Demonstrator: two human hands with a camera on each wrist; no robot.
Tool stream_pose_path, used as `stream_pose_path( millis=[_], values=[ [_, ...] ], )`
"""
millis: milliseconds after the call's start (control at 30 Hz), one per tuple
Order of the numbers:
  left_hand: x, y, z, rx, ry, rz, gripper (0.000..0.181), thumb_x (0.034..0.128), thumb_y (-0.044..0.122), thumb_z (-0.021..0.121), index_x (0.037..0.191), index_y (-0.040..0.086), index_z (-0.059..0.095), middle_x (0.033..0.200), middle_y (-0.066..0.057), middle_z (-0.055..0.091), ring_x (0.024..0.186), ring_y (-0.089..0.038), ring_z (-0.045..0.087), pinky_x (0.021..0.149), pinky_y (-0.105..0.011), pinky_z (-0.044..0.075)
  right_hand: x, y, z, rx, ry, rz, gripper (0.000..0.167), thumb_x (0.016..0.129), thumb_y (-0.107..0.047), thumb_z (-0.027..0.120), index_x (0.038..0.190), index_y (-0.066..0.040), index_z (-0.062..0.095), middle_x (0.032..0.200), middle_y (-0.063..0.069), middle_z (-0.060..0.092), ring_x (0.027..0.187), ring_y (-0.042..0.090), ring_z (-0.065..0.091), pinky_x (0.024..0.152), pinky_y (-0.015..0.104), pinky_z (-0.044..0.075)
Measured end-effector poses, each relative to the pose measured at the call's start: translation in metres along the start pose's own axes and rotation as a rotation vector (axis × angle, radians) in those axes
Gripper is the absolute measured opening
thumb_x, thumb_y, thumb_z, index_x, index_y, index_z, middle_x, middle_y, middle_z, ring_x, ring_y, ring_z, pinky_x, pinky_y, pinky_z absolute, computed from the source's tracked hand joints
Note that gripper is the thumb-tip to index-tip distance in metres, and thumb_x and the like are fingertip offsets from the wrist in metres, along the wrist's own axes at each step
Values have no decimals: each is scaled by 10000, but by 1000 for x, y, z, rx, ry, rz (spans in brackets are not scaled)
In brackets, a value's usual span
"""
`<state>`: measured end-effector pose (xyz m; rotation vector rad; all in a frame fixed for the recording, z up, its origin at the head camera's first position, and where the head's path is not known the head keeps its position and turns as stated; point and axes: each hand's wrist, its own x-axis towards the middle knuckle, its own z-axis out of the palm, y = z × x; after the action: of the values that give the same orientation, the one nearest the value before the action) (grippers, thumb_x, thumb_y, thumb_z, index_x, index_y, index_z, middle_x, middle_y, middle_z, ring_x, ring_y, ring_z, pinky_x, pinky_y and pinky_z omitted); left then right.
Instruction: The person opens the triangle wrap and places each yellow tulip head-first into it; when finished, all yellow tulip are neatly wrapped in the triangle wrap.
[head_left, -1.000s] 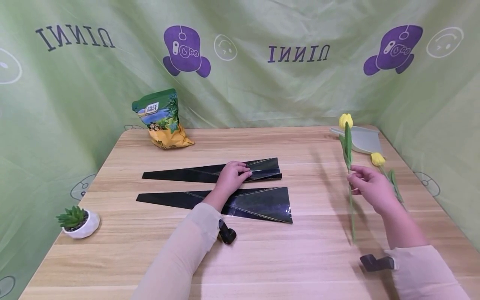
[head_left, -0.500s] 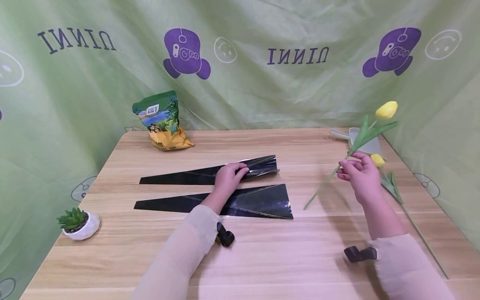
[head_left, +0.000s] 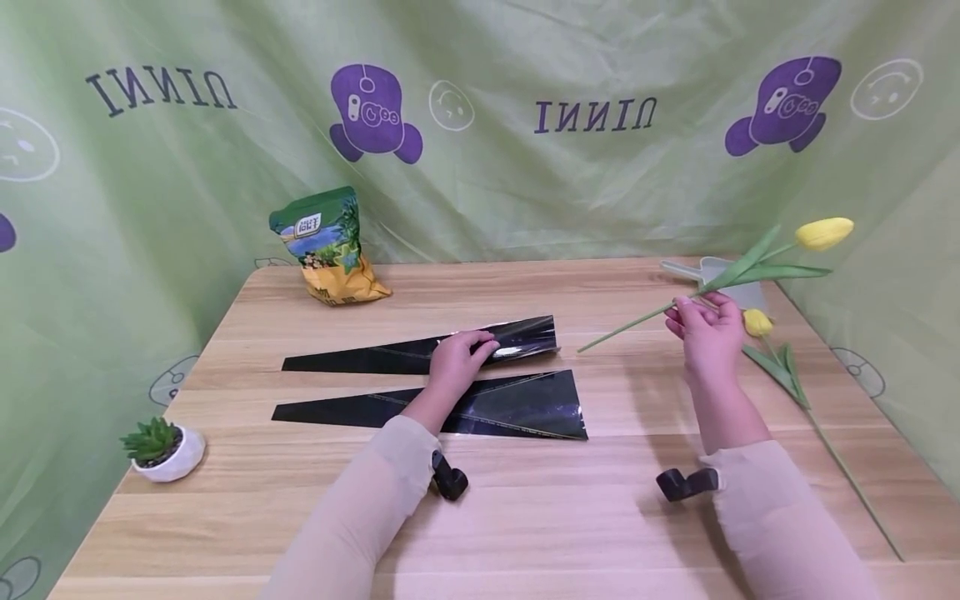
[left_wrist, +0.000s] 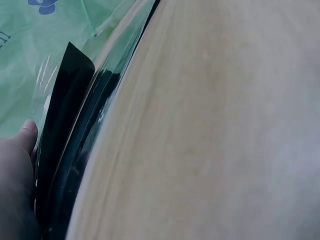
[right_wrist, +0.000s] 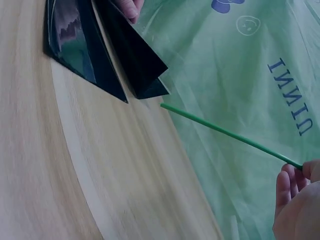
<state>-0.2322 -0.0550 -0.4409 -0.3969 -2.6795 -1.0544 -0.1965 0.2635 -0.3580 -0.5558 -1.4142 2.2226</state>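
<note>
My left hand (head_left: 455,364) pinches the wide part of the farther black flower sleeve (head_left: 525,336). That sleeve's mouth gapes, as the right wrist view also shows at its dark flaps. A second flower sleeve (head_left: 525,406) lies flat just in front of it. Between thumb and fingers, my right hand (head_left: 707,333) holds a yellow artificial tulip (head_left: 823,234) by its green stem (right_wrist: 225,131). The tulip slants, its bloom up to the right and its stem end a short way right of the sleeve's mouth. Another yellow tulip (head_left: 757,322) lies on the table at the right.
On the wooden table (head_left: 570,517), a green and yellow bag (head_left: 330,250) stands at the back left. A small potted succulent (head_left: 168,454) sits at the left edge. A grey dustpan-like scoop (head_left: 738,283) lies at the back right. Green cloth (head_left: 487,183) hangs around the table.
My right hand has moved left and slightly away, and the tulip has tilted from upright to slanting, its stem end swinging toward the sleeve. The farther sleeve's mouth has opened in my left hand.
</note>
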Motion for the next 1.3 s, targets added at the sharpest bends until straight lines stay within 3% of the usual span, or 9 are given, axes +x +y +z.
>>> stream_pose_path(
  millis=[300, 800, 1300],
  values=[
    [-4, -2, 4, -18, 11, -18, 249, 905, 335, 697, 1061, 154, 767, 1090, -29, 752, 1076, -223, 693, 947, -382, 534, 3, 20, 17, 55, -5, 50, 299, 903, 48, 630, 1040, -137, 440, 723, -2, 682, 598, 75, 673, 569, 160, 564],
    [-3, -2, 5, -29, 10, -6, 263, 906, 336, 697, 1080, 151, 764, 1116, -33, 746, 1106, -215, 681, 973, -370, 523, -7, 54, 40, -86, -47, 102, 234, 929, -13, 627, 1020, -163, 472, 728, -65, 687, 646, 34, 674, 653, 161, 576],
    [-2, -1, 4, -35, 11, 4, 258, 916, 325, 688, 1089, 148, 761, 1126, -29, 743, 1117, -216, 675, 985, -373, 519, -24, 90, 64, -173, -103, 136, 239, 913, -33, 653, 1023, -164, 487, 752, -98, 695, 761, 77, 678, 737, 187, 571]
  ],
)
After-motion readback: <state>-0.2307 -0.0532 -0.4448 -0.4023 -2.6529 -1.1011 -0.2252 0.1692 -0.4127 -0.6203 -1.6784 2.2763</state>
